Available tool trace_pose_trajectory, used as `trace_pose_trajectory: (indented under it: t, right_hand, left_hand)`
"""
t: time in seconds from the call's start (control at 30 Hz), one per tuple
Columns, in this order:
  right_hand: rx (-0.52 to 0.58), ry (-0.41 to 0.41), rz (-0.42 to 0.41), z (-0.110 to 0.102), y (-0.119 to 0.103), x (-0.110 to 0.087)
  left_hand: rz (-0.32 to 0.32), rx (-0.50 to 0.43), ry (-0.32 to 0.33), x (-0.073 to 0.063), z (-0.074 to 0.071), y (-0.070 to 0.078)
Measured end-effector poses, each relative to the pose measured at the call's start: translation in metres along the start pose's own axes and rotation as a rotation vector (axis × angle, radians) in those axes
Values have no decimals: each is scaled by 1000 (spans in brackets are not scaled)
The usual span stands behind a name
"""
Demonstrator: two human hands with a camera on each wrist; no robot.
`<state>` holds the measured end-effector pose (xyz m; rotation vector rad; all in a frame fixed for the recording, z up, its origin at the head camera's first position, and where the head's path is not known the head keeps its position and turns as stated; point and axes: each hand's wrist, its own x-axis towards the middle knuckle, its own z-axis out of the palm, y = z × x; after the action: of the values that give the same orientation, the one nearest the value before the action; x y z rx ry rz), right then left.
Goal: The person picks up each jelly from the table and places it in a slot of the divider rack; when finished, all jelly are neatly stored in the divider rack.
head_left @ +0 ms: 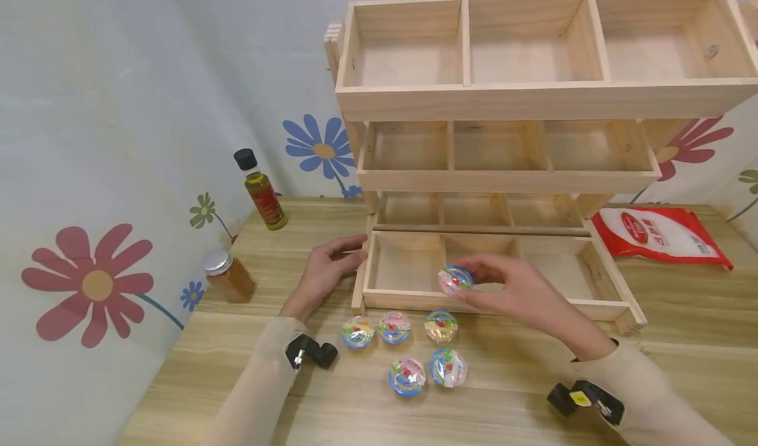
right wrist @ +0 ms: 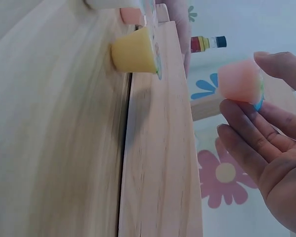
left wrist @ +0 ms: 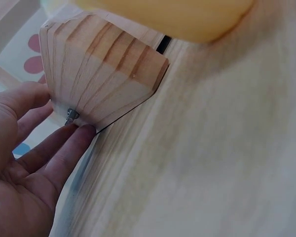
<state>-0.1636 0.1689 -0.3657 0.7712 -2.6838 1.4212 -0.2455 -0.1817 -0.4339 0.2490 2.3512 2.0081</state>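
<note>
My right hand (head_left: pixel 524 291) pinches a small jelly cup (head_left: pixel 454 279) between thumb and fingers, above the front edge of the lowest tray (head_left: pixel 408 299) of a wooden tiered rack (head_left: pixel 545 106). In the right wrist view this jelly cup (right wrist: pixel 239 81) is pink and tilted, its lid facing the palm. At the rack's left side my left hand (head_left: pixel 328 268) touches the frame; the left wrist view has its fingertips against the wooden side panel (left wrist: pixel 103 69), near a metal bolt. Several more jelly cups (head_left: pixel 408 375) with printed lids stand on the table in front of the rack.
On the left stand an oil bottle (head_left: pixel 264 196) with a black cap and a lidded jar (head_left: pixel 231 278) of brown contents. A red and white packet (head_left: pixel 660 235) lies right of the rack. Behind the wooden table (head_left: pixel 503 406) hangs a flower-printed curtain (head_left: pixel 177 91).
</note>
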Motion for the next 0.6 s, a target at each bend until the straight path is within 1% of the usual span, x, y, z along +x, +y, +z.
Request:
trace_pose_trajectory:
  t: [0.23,0.37,0.5,0.6]
  right_hand:
    - [21,4,-12,10,2,20]
    - [67,6,-15,17,3,30]
    - [109,-18,4,24,3,38]
    - [113,-38,22,27,4,43]
  left_hand:
    - [-1,-13,2,1,0,-1]
    - [-3,-12,7,1,0,-1]
    - [-4,-13,6,1,0,-1]
    - [-6,-16,6,1,1,-1]
